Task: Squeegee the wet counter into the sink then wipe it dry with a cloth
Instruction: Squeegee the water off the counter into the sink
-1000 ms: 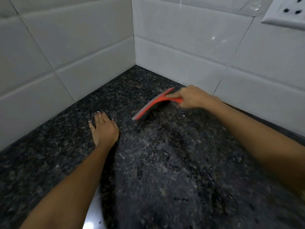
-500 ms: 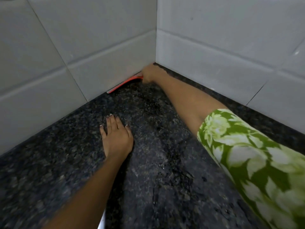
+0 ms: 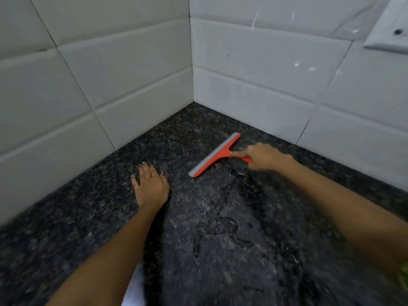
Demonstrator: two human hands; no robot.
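White tiled walls [image 3: 141,69] meet in a corner at 12 o'clock above a dark speckled counter [image 3: 66,228] streaked with water. At 2 o'clock the right hand [image 3: 262,156] clasps the handle of an orange squeegee [image 3: 215,154], blade on the stone. At 10 o'clock the left hand [image 3: 151,186] lies flat, fingers straight.

It was a home kitchen, to judge by the dark speckled stone counter [image 3: 88,217] that ran into a corner of white glossy wall tiles [image 3: 254,62], with a white wall socket [image 3: 388,29] set in the tiling and streaks of water [image 3: 220,226] on the stone.
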